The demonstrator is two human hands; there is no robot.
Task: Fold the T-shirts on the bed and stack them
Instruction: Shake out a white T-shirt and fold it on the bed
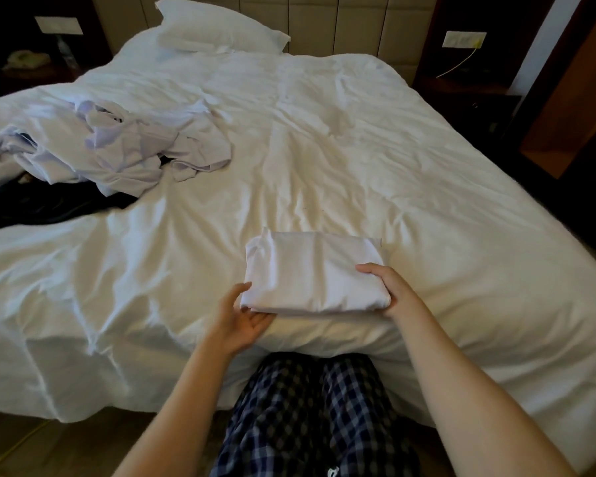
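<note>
While the folded shirt (310, 273) lay near the bed's (358, 160) near edge, both hands had hold of it. The left hand (245, 318) was turned palm up at the shirt's near left corner, fingers slipped beneath the layers and thumb resting on top at the edge, pinching the cloth. The right hand (389, 287) grasped the near right corner, thumb across the top and fingers wrapped round the side and out of sight under it. The shirt was white, folded into a neat rectangle, its far end resting on the white cover. A pile (117, 146) of crumpled white shirts sat well apart at the far left of the bed, lying partly over a dark garment (49, 204). One pillow (217, 25) lay against the headboard. Plaid trousers (310, 407) showed below, touching the bed's edge.
</note>
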